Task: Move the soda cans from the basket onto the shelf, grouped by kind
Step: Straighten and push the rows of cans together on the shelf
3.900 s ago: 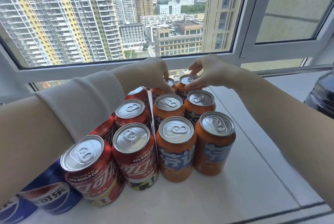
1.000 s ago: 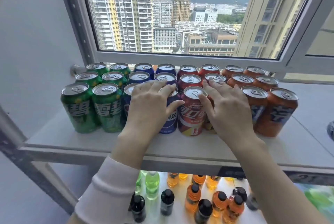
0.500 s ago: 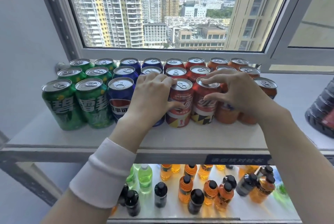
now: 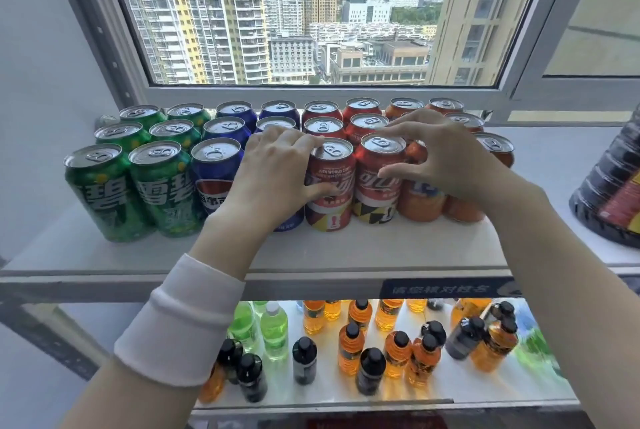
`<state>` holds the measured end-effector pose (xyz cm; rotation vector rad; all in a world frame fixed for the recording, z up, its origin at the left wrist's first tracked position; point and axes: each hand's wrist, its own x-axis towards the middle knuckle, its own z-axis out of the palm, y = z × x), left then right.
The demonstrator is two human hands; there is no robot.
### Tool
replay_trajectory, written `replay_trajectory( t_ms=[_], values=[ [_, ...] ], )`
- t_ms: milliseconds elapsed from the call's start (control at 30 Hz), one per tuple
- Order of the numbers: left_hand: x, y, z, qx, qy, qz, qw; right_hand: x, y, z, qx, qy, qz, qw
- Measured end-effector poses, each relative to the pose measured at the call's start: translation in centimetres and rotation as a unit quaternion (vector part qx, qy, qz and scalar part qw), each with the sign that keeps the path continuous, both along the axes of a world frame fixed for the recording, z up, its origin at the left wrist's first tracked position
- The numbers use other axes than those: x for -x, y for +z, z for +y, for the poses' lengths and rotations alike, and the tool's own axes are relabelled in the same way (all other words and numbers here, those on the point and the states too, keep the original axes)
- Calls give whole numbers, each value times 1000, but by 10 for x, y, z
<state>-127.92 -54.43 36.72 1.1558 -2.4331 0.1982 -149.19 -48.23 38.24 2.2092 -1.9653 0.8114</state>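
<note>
Soda cans stand in rows on the white shelf, grouped by colour. From left to right they are green cans, blue cans, red cans and orange cans. My left hand lies over a front blue can and hides most of it. Its thumb touches the side of the front red can. My right hand hovers with spread, bent fingers over the front orange cans. Its fingertips are at the top of the second red can. Neither hand grips a can. No basket is in view.
The window frame runs close behind the back row. A large dark bottle stands on the shelf at the right. On the lower shelf stand several small orange, green and dark bottles. A grey wall closes the left side.
Both hands have come back from the rear orange cans to the front row. Over the last second my right hand shifted from the red can toward the orange cans; my left hand stayed on the blue can.
</note>
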Motion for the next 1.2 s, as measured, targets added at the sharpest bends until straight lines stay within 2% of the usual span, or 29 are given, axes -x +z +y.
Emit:
replay_trajectory(
  t_ms=[100, 167, 400, 533, 667, 800, 867, 967, 1200],
  values=[
    [7, 6, 7, 22, -8, 59, 998, 25, 8, 14, 50, -34, -58, 996],
    [20, 12, 11, 34, -31, 75, 996, 43, 7, 21, 51, -67, -64, 994],
    [71, 10, 12, -10, -42, 2, 999, 79, -7, 34, 36, -91, -57, 994],
    [73, 9, 13, -34, -47, 31, 998, 89, -17, 33, 48, -92, -67, 992],
    [75, 12, 12, -21, -41, 5, 999, 96, -15, 35, 32, -70, -77, 994],
    [90, 20, 23, -2, -74, 44, 996, 108, -14, 44, 39, -58, -180, 981],
    [107, 20, 28, -9, -103, 24, 994, 113, -18, 46, 43, -62, -196, 978],
    [126, 15, 30, -23, -94, -16, 995, 114, -24, 45, 52, -54, -229, 970],
    [132, 15, 25, -84, -96, 18, 992, 121, -29, 39, 64, -21, -336, 940]
  ],
)
